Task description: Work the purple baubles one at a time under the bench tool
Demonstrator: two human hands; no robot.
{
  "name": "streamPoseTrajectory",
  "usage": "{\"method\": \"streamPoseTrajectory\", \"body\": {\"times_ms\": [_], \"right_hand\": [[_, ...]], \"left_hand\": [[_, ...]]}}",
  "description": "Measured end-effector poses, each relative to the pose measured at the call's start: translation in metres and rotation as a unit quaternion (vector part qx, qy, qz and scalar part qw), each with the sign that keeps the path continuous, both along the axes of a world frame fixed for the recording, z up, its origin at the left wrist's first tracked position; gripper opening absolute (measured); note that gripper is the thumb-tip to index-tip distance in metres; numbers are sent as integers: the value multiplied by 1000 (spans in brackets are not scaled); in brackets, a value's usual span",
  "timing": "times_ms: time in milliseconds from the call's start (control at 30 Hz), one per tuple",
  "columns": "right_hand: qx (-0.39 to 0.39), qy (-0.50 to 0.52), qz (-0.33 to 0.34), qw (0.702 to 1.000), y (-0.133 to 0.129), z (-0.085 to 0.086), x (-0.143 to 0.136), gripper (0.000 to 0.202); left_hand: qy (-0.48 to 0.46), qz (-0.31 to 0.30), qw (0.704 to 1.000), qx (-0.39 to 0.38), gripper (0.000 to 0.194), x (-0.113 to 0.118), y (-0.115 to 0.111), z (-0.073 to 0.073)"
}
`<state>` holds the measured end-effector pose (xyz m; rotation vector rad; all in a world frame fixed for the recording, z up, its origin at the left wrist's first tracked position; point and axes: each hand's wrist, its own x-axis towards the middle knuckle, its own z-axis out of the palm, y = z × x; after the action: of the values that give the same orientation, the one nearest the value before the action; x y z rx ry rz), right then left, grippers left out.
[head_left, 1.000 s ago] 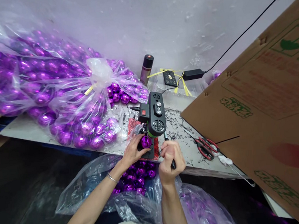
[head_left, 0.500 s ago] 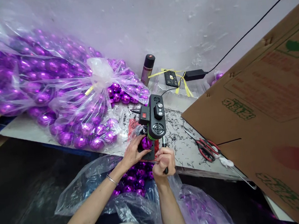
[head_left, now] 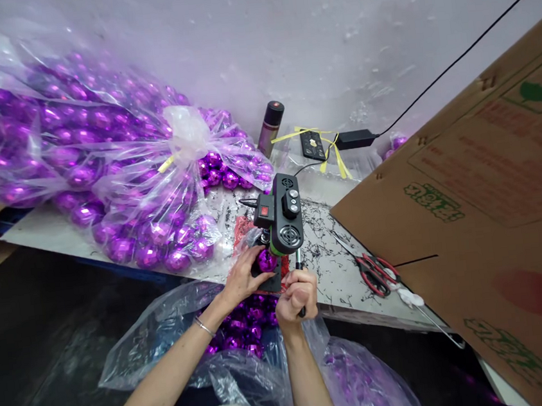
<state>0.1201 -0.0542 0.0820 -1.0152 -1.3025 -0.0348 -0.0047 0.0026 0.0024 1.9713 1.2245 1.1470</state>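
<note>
A shiny purple faceted ball (head_left: 267,261) sits beneath the head of a small black bench drill press (head_left: 285,211) with a red switch. Thumb and fingers of my left hand (head_left: 244,277) grip the ball from its left side. My right hand (head_left: 298,295) is wrapped round the black-gripped lever (head_left: 298,261) at the machine's right. The drill tip and the exact contact point on the ball are hidden under the machine's head. Below my hands, an open clear bag (head_left: 168,330) holds many more purple balls (head_left: 240,329).
A tied clear bag of purple balls (head_left: 146,235) fills the table's left. Behind the machine stand a spray can (head_left: 271,127) and a black power adapter (head_left: 355,138). Red-handled scissors (head_left: 376,274) lie beside a large cardboard box (head_left: 477,233). Dark shavings litter the white table (head_left: 329,274).
The view has shifted very slightly. Both hands keep their places on the ball and the lever, with no clear movement.
</note>
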Motion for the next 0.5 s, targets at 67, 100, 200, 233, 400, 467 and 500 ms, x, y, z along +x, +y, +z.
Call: {"method": "streamPoseTrajectory", "body": {"times_ms": [67,100,200,233,400,467,500], "right_hand": [[0,1,-2,1000,0,-1,0,36],[0,2,0,1000,0,-1,0,37],[1,4,8,1000,1,-2,1,38],[2,4,10,1000,2,-2,1,38],[15,-5,7,1000,3,-3,1,39],[18,-3,5,1000,4,-3,0,39],[19,-1,6,1000,4,-3,0,38]], "left_hand": [[0,-1,1000,0,67,0,0,0],[0,-2,1000,2,67,0,0,0],[-1,0,1000,4,66,1,0,0],[0,1,1000,4,66,1,0,0],[2,5,1000,3,65,2,1,1],[2,3,1000,1,65,1,1,2],[2,2,1000,0,65,1,2,2]]}}
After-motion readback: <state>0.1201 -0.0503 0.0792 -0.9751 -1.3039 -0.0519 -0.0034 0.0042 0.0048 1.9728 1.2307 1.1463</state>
